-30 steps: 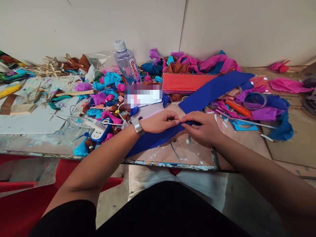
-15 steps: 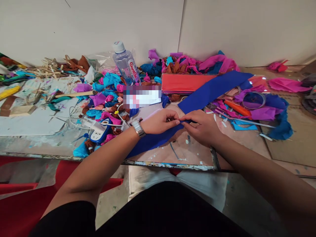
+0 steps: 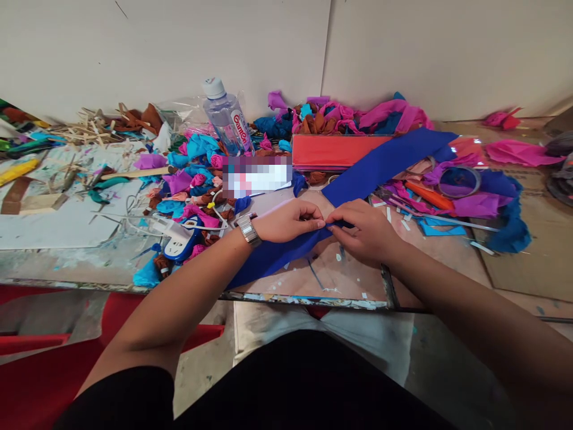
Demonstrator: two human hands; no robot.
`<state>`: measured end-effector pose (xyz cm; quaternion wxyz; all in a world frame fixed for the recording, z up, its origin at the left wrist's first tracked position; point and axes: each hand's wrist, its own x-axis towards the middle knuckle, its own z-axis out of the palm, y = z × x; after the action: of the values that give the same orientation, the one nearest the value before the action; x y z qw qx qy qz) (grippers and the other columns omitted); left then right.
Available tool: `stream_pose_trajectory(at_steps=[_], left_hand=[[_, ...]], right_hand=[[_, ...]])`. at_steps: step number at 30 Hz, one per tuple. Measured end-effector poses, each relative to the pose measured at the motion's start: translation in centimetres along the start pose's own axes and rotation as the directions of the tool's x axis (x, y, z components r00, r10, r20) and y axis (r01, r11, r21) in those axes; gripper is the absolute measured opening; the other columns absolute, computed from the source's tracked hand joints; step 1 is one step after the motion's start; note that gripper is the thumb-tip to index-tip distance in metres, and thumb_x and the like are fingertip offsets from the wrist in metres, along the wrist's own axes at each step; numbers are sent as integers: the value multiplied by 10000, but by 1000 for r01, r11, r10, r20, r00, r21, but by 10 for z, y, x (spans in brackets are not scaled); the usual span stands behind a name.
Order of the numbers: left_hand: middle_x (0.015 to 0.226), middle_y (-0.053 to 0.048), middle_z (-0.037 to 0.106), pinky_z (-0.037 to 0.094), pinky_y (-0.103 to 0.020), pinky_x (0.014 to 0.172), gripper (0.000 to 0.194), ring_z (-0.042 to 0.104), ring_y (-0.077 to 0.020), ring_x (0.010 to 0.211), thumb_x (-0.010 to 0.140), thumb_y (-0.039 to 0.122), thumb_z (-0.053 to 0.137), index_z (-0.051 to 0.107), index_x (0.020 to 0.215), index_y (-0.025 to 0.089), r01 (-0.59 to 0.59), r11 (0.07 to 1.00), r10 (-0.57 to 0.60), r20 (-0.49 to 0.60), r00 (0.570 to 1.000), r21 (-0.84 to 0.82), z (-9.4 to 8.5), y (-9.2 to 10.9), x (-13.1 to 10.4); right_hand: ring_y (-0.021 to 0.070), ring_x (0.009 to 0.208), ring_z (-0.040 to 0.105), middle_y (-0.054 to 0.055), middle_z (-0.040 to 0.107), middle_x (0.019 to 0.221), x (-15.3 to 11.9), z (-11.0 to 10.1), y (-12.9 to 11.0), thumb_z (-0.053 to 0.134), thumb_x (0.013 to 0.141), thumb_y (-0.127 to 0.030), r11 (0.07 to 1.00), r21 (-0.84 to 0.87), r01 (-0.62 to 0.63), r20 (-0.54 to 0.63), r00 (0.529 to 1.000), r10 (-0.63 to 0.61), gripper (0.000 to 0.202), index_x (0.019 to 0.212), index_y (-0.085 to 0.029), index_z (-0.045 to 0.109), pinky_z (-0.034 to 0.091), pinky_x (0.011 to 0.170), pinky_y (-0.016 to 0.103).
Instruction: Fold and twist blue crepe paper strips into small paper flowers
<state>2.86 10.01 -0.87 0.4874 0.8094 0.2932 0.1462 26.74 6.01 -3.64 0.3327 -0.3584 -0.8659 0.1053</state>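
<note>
My left hand (image 3: 293, 221), with a metal watch (image 3: 248, 230) on its wrist, pinches the end of a dark blue strip (image 3: 273, 260) that runs down to the table's front edge. Close against it on the right, my right hand (image 3: 364, 227) pinches the same strip, its fingertips beside the left ones. A second, wider blue strip (image 3: 380, 167) lies slantwise behind the hands, over the end of a red packet (image 3: 335, 151).
A bottle (image 3: 228, 122) stands behind a heap of coloured bits. A white and blue power socket (image 3: 182, 240) with cables lies left of my hands. On the right are a tape roll (image 3: 460, 181), an orange tool (image 3: 430, 197) and scraps. A wall closes the back.
Both hands stay at nearly the same spot. The right fingers have shifted slightly at the pinched strip, and the view has moved a little.
</note>
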Motion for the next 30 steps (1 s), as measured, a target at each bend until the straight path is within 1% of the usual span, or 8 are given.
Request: stream_pose_trajectory(at_steps=[5,8,10,13,17,19,24,30], left_hand=[[745,27,559,360,-251,651,329,442,-106,682,1000,440,589,697,930,138,-2,1000,2,-20,1000,15,2,-1,0],[797,4,627,394,-253,678,325,495,-116,719,1003,435,589,713,956,138,-15,999,17,-50,999,39,3,0,-1],[832,-10,665,416,-259,698,313,525,-125,743,1007,424,590,719,966,143,-32,997,38,-80,996,72,5,1,-1],[833,-13,682,424,-268,703,294,552,-133,742,1019,410,583,714,954,154,-52,991,67,-126,990,121,9,3,-3],[849,-16,705,420,-279,707,265,579,-139,742,1030,383,571,714,971,167,-44,982,78,-182,980,184,12,6,-5],[852,-15,708,413,-280,708,250,580,-138,739,1033,363,565,715,980,170,-44,975,86,-191,978,218,12,6,-6],[830,-4,704,401,-273,706,231,572,-132,722,1040,340,565,703,956,175,-70,963,123,-193,973,260,10,5,-6],[911,-35,764,410,-295,750,257,644,-165,798,1062,376,571,739,1024,185,-68,908,157,-185,970,413,12,8,-5]], right_hand=[[243,896,724,53,804,948,-1,-1,-2,655,950,-228,1000,-8,12,-15,1000,-13,73,993,-250,709,486,839,391],[237,871,716,51,798,928,-1,0,-2,650,956,-233,1000,1,-13,-11,1000,13,65,978,-246,709,480,826,382],[227,837,704,41,790,906,-1,2,-1,651,946,-231,997,36,-62,1,998,62,62,961,-246,710,478,804,370],[212,809,693,30,785,910,-1,5,0,647,935,-231,979,131,-155,13,988,154,74,960,-241,717,483,762,346],[208,808,694,24,783,914,-1,7,1,643,942,-254,945,215,-247,24,968,248,89,965,-234,727,498,748,330],[208,821,698,24,778,919,-1,6,1,653,950,-273,940,233,-248,33,968,247,89,976,-234,728,503,760,329],[207,834,698,34,773,927,-1,4,1,660,970,-296,954,225,-198,20,980,199,94,975,-228,724,495,765,329],[206,817,694,25,786,939,0,4,1,639,974,-309,931,271,-243,42,970,241,118,966,-227,724,488,771,329]])
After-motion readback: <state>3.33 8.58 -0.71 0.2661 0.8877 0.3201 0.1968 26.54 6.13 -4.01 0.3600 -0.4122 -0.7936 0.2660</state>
